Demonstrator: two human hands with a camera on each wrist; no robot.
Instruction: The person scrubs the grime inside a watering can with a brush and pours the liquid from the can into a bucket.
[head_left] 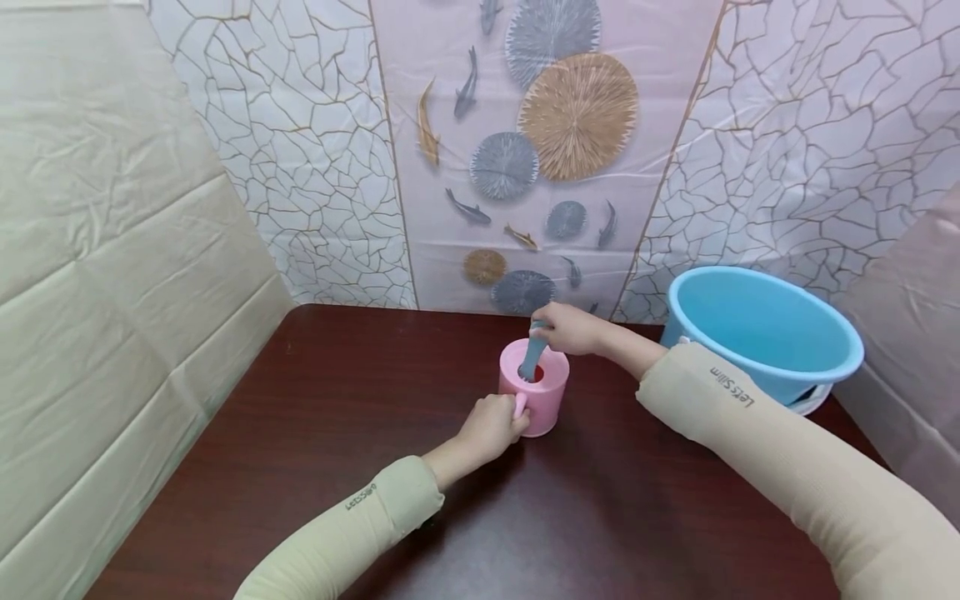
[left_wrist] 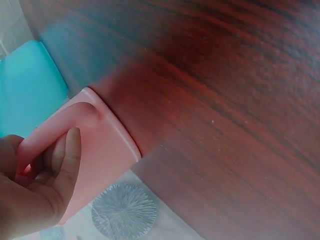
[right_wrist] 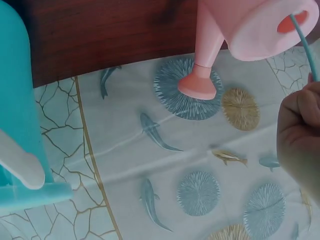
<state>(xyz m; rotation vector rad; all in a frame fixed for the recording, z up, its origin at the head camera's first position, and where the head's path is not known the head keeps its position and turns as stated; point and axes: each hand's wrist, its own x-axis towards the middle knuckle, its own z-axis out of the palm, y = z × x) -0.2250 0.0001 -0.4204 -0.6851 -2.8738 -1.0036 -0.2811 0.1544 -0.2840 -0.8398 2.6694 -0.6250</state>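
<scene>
A pink watering can [head_left: 551, 408] stands on the dark table. Its handle [left_wrist: 59, 125] is gripped by my left hand [head_left: 491, 427], the fingers curled through the loop. Above the can's top, my right hand [head_left: 566, 329] holds a flat blue-grey tool [head_left: 534, 354] by its upper end. The tool slants down into the round top opening, and its tip shows a pale, toothed-looking edge there; anything lower is hidden inside the can. In the right wrist view, the can's spout [right_wrist: 207, 45] ends in a sprinkler head [right_wrist: 197, 86] on the side away from my left hand.
A large light-blue bucket [head_left: 750, 304] with a white handle [right_wrist: 22, 162] stands at the back right, behind my right forearm. Patterned sheeting [head_left: 330, 167] with fish and round motifs rises behind the table [head_left: 337, 400]. Beige cloth [head_left: 112, 250] hangs along the left side.
</scene>
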